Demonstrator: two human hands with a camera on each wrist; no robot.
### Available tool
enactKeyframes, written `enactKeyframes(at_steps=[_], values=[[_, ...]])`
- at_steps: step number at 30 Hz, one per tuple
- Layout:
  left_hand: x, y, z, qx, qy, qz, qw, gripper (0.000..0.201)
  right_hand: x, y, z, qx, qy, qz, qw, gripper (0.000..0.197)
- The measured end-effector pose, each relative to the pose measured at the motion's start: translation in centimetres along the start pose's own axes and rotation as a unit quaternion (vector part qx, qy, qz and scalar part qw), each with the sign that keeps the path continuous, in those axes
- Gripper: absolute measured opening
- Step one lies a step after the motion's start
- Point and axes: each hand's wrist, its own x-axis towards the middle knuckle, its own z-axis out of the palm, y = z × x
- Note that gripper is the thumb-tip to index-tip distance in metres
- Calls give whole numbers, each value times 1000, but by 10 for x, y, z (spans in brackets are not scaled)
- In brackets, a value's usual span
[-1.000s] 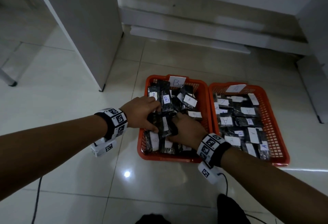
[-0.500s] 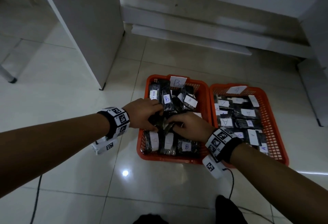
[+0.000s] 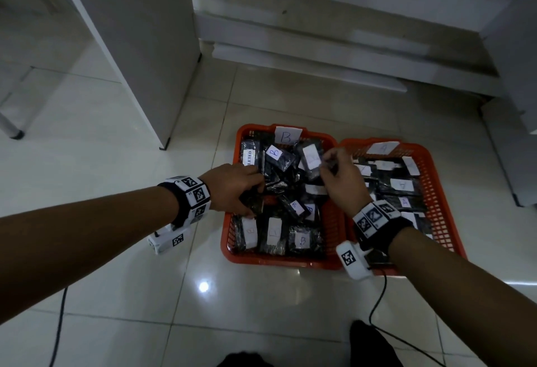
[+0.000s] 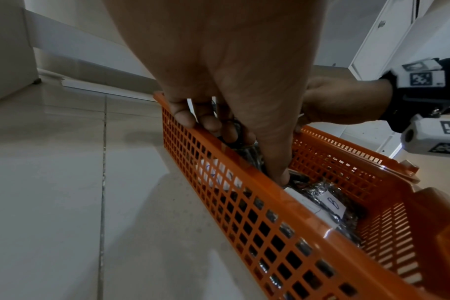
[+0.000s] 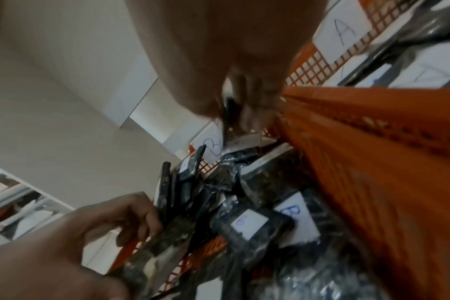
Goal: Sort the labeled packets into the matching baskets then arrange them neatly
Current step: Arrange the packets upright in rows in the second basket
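Head view: two orange baskets side by side on the tiled floor. B basket (image 3: 229, 238) carries a card marked "B" (image 3: 286, 135) on its far rim, A basket (image 3: 441, 221) a card marked "A" (image 3: 383, 147). Both are full of dark packets with white labels; B's read "B", one shows "…LETED". My left hand (image 3: 232, 189) is curled round a dark packet (image 3: 255, 202) at B's left side. My right hand (image 3: 341, 180) pinches the edge of a labelled packet (image 3: 311, 160) near B's far right corner; its label is unreadable.

Left wrist view: my fingers (image 4: 185, 115) reach over B's wall (image 4: 257, 213), thumb down among the packets. A label inside looks like "B" (image 4: 333, 203).

Right wrist view: blurred. My fingertips (image 5: 247, 113) clamp a packet edge; "B" card (image 5: 211, 146), "A" card (image 5: 343, 32), and "B" labels (image 5: 292, 211) are legible.
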Motion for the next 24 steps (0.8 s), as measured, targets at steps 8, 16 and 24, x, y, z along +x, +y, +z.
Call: enactKeyframes(at_steps=[8,16,24], values=[[1,2,-3,8,-17,-9,1000,64,-31,-18,18,-291,-90,-168,937,43],[0,2,-1,22,-15,-8,1000,63,-50,-22,66,-404,-307,-161,846,106],[-4,2,-1,28,-6,-6,1000,55,-47,-29,77,-414,-298,-204,836,98]])
